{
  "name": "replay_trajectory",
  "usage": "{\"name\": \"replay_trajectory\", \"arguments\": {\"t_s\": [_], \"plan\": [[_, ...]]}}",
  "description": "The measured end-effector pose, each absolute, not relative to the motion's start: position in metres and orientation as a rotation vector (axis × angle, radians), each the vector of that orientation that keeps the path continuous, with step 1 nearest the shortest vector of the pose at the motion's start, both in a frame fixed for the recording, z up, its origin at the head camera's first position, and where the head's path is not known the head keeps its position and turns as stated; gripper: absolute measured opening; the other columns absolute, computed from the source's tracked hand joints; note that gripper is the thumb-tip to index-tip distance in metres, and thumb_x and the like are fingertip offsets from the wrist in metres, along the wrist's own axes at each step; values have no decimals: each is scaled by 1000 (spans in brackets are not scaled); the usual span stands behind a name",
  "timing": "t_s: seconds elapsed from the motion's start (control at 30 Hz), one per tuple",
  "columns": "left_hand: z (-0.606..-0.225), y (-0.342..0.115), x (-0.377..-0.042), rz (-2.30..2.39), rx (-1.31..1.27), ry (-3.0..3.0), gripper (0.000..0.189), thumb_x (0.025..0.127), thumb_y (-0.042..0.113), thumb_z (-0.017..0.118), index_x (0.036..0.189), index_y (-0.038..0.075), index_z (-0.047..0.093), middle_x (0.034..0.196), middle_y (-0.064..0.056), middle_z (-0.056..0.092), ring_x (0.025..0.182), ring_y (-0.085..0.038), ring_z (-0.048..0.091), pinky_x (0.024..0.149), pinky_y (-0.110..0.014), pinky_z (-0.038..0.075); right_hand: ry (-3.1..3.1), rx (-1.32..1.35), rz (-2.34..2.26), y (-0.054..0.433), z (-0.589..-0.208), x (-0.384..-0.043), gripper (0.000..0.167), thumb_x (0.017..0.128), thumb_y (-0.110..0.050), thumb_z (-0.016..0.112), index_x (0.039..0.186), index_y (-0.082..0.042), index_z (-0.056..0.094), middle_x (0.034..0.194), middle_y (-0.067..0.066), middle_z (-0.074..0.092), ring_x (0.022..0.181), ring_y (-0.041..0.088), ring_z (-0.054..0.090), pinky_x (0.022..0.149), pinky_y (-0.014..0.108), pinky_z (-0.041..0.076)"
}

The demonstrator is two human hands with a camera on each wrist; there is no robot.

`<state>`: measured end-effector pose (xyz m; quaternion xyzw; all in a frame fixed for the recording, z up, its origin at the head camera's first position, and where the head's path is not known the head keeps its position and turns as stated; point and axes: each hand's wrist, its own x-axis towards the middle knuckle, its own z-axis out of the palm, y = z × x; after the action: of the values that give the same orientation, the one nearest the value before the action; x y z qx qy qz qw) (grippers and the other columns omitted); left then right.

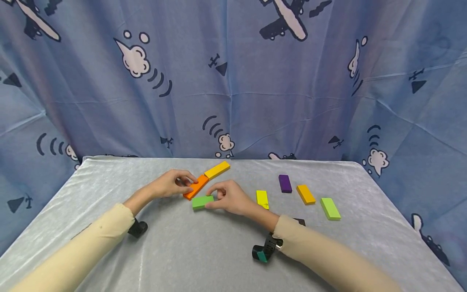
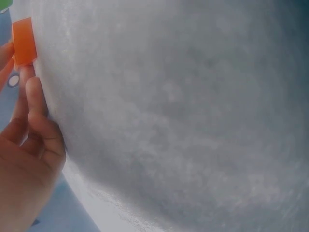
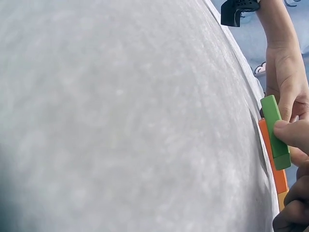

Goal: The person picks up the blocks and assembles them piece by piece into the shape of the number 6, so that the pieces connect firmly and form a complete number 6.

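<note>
— Cream sleeves (image 1: 328,257) are nearest in my head view, reaching over grey cloth (image 1: 182,259).

— What do you get for the right hand (image 1: 233,199)?

— Thumb and finger clamped on the green block (image 1: 200,202); my right wrist feed shows the thumb on it too. Whether its underside rests on the cloth, I can't tell.

— Where is it, exactly?

— Just beside the near end of the orange block (image 1: 199,185). I can't make out whether the two touch.

— And the left hand (image 1: 168,184)?

— I see it pinching the orange block, which slants away, its far end meeting a golden block (image 1: 217,170).

— Anything to the right?

— Nearest, I have a dark block (image 1: 300,222), mostly hidden by an arm. Beyond it lie a lime block (image 1: 330,209), a yellow block (image 1: 262,198), an amber block (image 1: 306,194) and a purple block (image 1: 285,183), all apart.

— And farthest?

— Blue curtain (image 1: 255,109), printed with planes and puffs of cloud.
</note>
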<state>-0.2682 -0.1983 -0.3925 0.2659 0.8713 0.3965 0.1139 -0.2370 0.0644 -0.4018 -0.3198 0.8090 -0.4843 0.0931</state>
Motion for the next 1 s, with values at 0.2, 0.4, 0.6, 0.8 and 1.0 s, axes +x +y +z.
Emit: {"name": "replay_trajectory", "arguments": {"t_s": [0.2, 0.4, 0.6, 0.8, 1.0], "plan": [[-392, -199, -267, 1170, 774, 2555, 25, 94, 2, 72, 118, 3, 72, 107, -11, 71, 92, -24, 67, 78, -36, 55, 2419, -946, -1407, 59, -402, -239, 24, 82, -9, 87, 103, -2, 76, 55, -7, 35, 50, 7, 31, 50, 23, 29], [-393, -199, -268, 1179, 800, 2543, 24, 95, 3, 72, 119, 2, 71, 107, -13, 71, 93, -25, 67, 77, -36, 55, 2433, -941, -1393, 56, -403, -240, 25, 82, -9, 87, 103, -1, 77, 55, -7, 35, 49, 6, 31, 49, 23, 28], [-392, -199, -269, 1176, 790, 2537, 24, 95, 3, 71, 120, 2, 71, 108, -12, 70, 93, -24, 67, 76, -35, 54, 2445, -926, -1378, 53, -403, -240, 25, 82, -9, 87, 103, -1, 77, 55, -7, 35, 49, 6, 31, 50, 23, 28], [-391, -198, -267, 1185, 799, 2535, 25, 95, 2, 71, 120, 0, 71, 108, -15, 70, 92, -26, 67, 76, -36, 54, 2457, -904, -1364, 52, -404, -240, 24, 82, -9, 87, 102, -2, 77, 54, -7, 35, 48, 7, 31, 48, 23, 28], [-392, -197, -266, 1176, 786, 2543, 25, 94, 2, 72, 119, 2, 71, 107, -12, 71, 93, -24, 66, 76, -35, 54, 2467, -889, -1349, 52, -404, -240, 24, 82, -10, 87, 102, -2, 77, 54, -7, 35, 48, 7, 31, 48, 23, 27]]}}
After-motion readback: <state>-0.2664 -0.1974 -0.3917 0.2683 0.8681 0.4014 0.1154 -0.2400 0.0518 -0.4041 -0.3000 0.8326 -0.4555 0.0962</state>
